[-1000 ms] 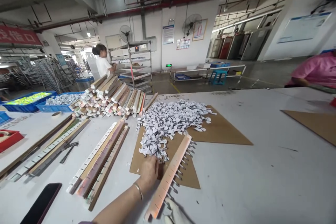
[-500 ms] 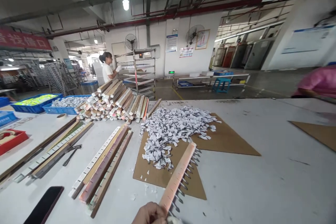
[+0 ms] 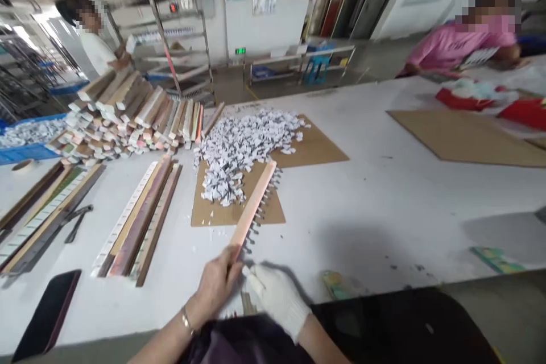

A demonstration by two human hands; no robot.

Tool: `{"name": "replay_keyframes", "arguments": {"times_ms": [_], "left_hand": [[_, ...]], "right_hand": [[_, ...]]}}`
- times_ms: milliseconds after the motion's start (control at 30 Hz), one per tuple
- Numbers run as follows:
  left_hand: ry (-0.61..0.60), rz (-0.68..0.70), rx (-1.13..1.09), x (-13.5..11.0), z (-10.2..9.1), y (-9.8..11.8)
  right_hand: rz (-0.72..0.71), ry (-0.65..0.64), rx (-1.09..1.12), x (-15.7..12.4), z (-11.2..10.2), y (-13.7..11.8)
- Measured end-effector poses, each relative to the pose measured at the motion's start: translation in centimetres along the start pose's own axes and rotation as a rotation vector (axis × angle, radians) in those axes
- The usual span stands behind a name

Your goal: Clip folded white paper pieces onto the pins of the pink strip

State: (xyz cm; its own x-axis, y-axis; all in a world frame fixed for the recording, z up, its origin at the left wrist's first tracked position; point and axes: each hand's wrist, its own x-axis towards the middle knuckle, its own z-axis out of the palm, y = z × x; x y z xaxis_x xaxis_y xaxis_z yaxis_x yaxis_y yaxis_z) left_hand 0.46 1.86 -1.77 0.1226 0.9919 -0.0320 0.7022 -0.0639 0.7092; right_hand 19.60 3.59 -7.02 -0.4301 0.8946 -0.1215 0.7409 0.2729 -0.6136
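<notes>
My left hand [image 3: 216, 280], bare and with a bracelet at the wrist, is closed around the near end of a wooden strip [image 3: 252, 209]. The strip slants up and away, and a row of small dark metal pieces juts from its right edge. My right hand [image 3: 277, 294], in a white knit glove, is pinched closed beside the strip's near end; what its fingertips hold is too small to make out. Beyond the strip, a heap of small white-and-grey pieces [image 3: 239, 148] lies on brown cardboard [image 3: 315, 151].
Slotted wooden strips [image 3: 143, 222] lie to the left, near pliers [image 3: 77, 222] and a phone [image 3: 49, 315]. Behind them is a stack of wooden strips [image 3: 128, 114]. One person in pink [image 3: 460, 45] sits across the table; another [image 3: 96, 48] stands by a rack.
The view has tilted down and turned, bringing both my hands and the near table edge into sight. My left hand still holds the strip; my gloved right hand is now fully visible beside it.
</notes>
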Motion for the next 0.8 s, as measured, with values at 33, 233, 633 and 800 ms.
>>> {"name": "replay_keyframes", "arguments": {"times_ms": [33, 233, 633, 800], "left_hand": [[0.066, -0.014, 0.092, 0.3, 0.1, -0.1], [0.037, 0.024, 0.336, 1.6, 1.3, -1.6], [-0.029, -0.014, 0.133, 2.0, -0.4, -2.0], [-0.042, -0.001, 0.163, 2.2, -0.1, -2.8]], "right_hand": [[0.039, 0.013, -0.059, -0.1, 0.0, 0.1], [0.044, -0.141, -0.344, 1.0, -1.1, -0.8], [0.063, -0.169, -0.405, 2.7, -1.6, -4.2], [0.057, -0.215, -0.439, 3.4, -1.9, -4.8]]}}
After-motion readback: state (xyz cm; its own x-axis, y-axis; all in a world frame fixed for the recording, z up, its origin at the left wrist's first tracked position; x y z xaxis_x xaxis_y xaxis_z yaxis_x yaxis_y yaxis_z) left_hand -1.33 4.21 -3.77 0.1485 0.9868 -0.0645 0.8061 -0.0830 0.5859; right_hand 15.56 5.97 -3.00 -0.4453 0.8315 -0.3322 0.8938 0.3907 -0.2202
